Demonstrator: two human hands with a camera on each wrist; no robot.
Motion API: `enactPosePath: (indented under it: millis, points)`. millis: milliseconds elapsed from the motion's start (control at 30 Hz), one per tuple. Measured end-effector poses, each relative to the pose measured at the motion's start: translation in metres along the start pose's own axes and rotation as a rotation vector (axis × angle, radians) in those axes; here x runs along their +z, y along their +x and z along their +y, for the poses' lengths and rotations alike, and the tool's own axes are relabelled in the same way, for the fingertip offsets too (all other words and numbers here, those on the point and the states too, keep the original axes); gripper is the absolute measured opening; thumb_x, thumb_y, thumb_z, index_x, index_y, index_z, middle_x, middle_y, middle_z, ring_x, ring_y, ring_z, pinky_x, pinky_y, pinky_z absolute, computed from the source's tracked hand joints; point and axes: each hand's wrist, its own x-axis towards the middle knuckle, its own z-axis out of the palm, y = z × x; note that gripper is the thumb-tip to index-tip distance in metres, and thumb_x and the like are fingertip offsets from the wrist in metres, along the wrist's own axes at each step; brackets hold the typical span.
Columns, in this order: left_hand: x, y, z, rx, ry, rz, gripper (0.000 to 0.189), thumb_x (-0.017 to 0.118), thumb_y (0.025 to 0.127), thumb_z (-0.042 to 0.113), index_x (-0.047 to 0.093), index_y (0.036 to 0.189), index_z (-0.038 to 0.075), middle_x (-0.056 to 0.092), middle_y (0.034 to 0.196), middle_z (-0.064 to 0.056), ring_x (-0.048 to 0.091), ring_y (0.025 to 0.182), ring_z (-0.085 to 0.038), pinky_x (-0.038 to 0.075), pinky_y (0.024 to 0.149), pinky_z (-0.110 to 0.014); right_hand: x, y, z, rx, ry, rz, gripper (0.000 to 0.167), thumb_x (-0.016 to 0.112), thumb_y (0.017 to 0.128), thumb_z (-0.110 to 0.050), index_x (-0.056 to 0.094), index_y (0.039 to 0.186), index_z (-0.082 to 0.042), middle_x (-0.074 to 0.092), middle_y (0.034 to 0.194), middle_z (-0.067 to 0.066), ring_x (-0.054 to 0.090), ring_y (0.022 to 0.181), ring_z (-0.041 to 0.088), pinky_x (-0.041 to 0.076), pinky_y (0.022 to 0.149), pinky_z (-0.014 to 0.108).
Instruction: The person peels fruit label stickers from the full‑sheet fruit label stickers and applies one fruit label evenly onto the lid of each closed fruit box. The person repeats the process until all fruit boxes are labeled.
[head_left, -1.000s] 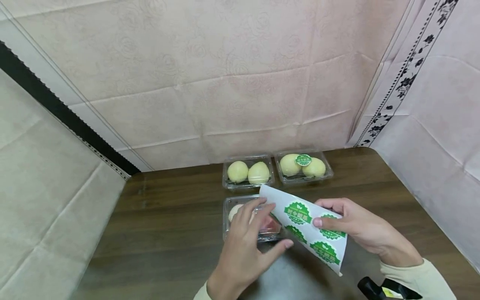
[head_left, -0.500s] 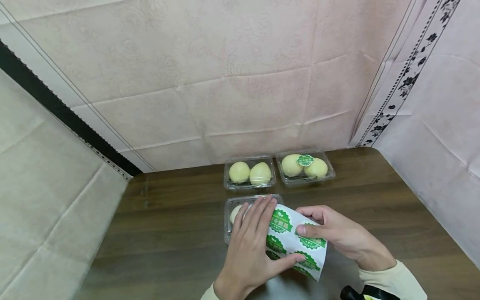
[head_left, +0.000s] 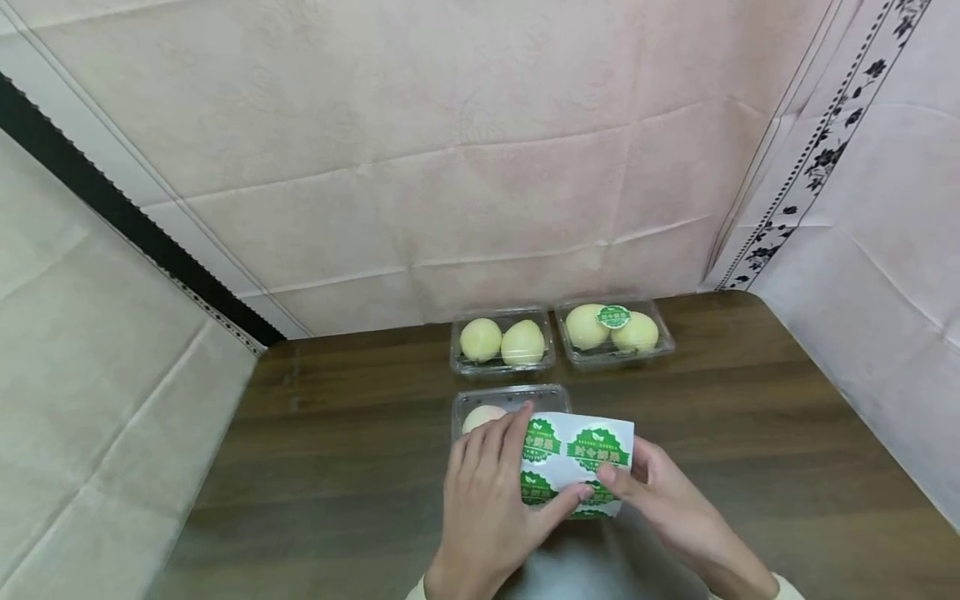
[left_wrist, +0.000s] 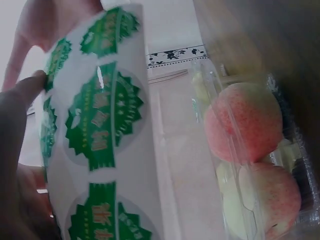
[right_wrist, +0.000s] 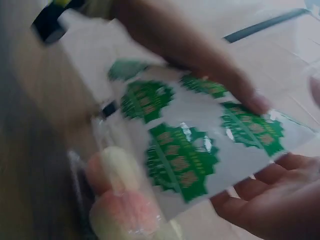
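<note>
A curved white sheet of green round labels (head_left: 573,446) is held between my two hands, over the front plastic fruit box (head_left: 517,397). My left hand (head_left: 487,500) grips its left side, thumb across the printed face. With the thumb in front and the fingers behind, my right hand (head_left: 667,500) pinches the right end. In the right wrist view, fingertips (right_wrist: 250,187) show behind the sheet's lower edge. Two pink peaches (left_wrist: 245,122) sit in the front box; in the head view the sheet and left hand hide most of it.
Behind stand two more clear boxes of pale fruit, a left one (head_left: 502,371) without a visible label and a right one (head_left: 615,358) bearing a round green label (head_left: 612,317). Cloth walls (head_left: 450,208) enclose the back and sides of the wooden table (head_left: 345,433).
The label sheet has come left and turned from slanted to nearly level, now in both hands. My right hand moved left and down with it; my left thumb and fingers closed onto the sheet.
</note>
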Motion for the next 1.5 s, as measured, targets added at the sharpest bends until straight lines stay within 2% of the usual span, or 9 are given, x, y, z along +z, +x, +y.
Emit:
enactPosePath:
  millis: [67, 200, 500, 633, 733, 833, 1000, 1167, 1500]
  points:
    - [0.000, -0.001, 0.002, -0.015, 0.029, -0.018, 0.094, 0.072, 0.079, 0.081, 0.064, 0.141, 0.011, 0.071, 0.127, -0.003, 0.066, 0.112, -0.022, 0.053, 0.091, -0.040, 0.009, 0.003, -0.003, 0.079, -0.049, 0.115, 0.037, 0.058, 0.110, -0.029, 0.058, 0.135, -0.001, 0.073, 0.117, 0.001, 0.067, 0.107, 0.013, 0.053, 0.093, 0.027]
    - [0.001, -0.004, 0.005, -0.021, 0.085, -0.070, 0.097, 0.069, 0.078, 0.086, 0.064, 0.141, 0.013, 0.071, 0.125, -0.001, 0.067, 0.109, -0.022, 0.053, 0.089, -0.039, 0.018, 0.007, -0.003, 0.150, -0.052, 0.216, 0.025, 0.060, 0.108, -0.021, 0.065, 0.126, -0.003, 0.075, 0.106, 0.001, 0.069, 0.097, 0.014, 0.056, 0.086, 0.028]
    - [0.010, -0.014, 0.003, -0.026, 0.159, -0.123, 0.104, 0.067, 0.074, 0.090, 0.064, 0.142, 0.012, 0.071, 0.125, -0.003, 0.067, 0.108, -0.022, 0.053, 0.092, -0.042, 0.024, 0.012, 0.015, 0.226, 0.034, 0.237, 0.038, 0.064, 0.106, -0.022, 0.061, 0.133, 0.005, 0.076, 0.105, 0.006, 0.073, 0.093, 0.019, 0.062, 0.082, 0.034]
    - [0.013, -0.019, 0.002, -0.054, 0.166, -0.201, 0.107, 0.061, 0.078, 0.091, 0.060, 0.147, 0.009, 0.066, 0.138, -0.009, 0.062, 0.122, -0.027, 0.050, 0.104, -0.049, 0.023, 0.015, 0.024, 0.263, 0.060, 0.249, 0.046, 0.064, 0.106, -0.023, 0.056, 0.139, 0.007, 0.076, 0.109, 0.009, 0.074, 0.096, 0.021, 0.063, 0.083, 0.039]
    - [0.012, -0.019, 0.002, -0.070, 0.131, -0.207, 0.099, 0.067, 0.084, 0.082, 0.058, 0.148, 0.007, 0.058, 0.147, -0.016, 0.057, 0.130, -0.032, 0.047, 0.110, -0.053, 0.023, 0.017, 0.028, 0.277, 0.047, 0.269, 0.048, 0.065, 0.106, -0.024, 0.055, 0.141, 0.007, 0.076, 0.113, 0.011, 0.075, 0.097, 0.022, 0.063, 0.083, 0.039]
    - [0.008, -0.020, 0.005, -0.074, 0.081, -0.144, 0.081, 0.079, 0.087, 0.064, 0.062, 0.142, 0.007, 0.060, 0.142, -0.016, 0.059, 0.125, -0.031, 0.052, 0.103, -0.049, 0.021, 0.018, 0.030, 0.282, 0.042, 0.271, 0.050, 0.065, 0.106, -0.026, 0.055, 0.143, 0.006, 0.076, 0.116, 0.012, 0.075, 0.098, 0.023, 0.063, 0.083, 0.040]
    - [0.005, -0.022, 0.011, -0.077, 0.031, -0.058, 0.048, 0.088, 0.085, 0.041, 0.074, 0.119, 0.010, 0.068, 0.110, -0.005, 0.063, 0.096, -0.019, 0.056, 0.081, -0.034, 0.019, 0.018, 0.033, 0.289, 0.052, 0.270, 0.048, 0.064, 0.106, -0.025, 0.055, 0.142, 0.006, 0.077, 0.113, 0.011, 0.075, 0.097, 0.024, 0.063, 0.083, 0.042]
    - [0.010, -0.025, 0.015, -0.100, 0.007, -0.059, 0.033, 0.088, 0.086, 0.035, 0.075, 0.105, 0.012, 0.067, 0.098, -0.001, 0.061, 0.086, -0.016, 0.055, 0.075, -0.030, 0.018, 0.017, 0.036, 0.313, 0.085, 0.247, 0.046, 0.064, 0.106, -0.027, 0.056, 0.142, 0.003, 0.077, 0.113, 0.009, 0.075, 0.097, 0.024, 0.063, 0.083, 0.043]
    - [0.014, -0.028, 0.015, -0.124, -0.113, -0.107, 0.029, 0.085, 0.089, 0.032, 0.074, 0.108, 0.013, 0.067, 0.103, 0.003, 0.062, 0.092, -0.012, 0.058, 0.080, -0.030, 0.015, 0.018, 0.037, 0.304, 0.220, 0.128, 0.035, 0.063, 0.107, -0.024, 0.063, 0.138, -0.008, 0.076, 0.118, 0.008, 0.075, 0.107, 0.023, 0.062, 0.092, 0.042]
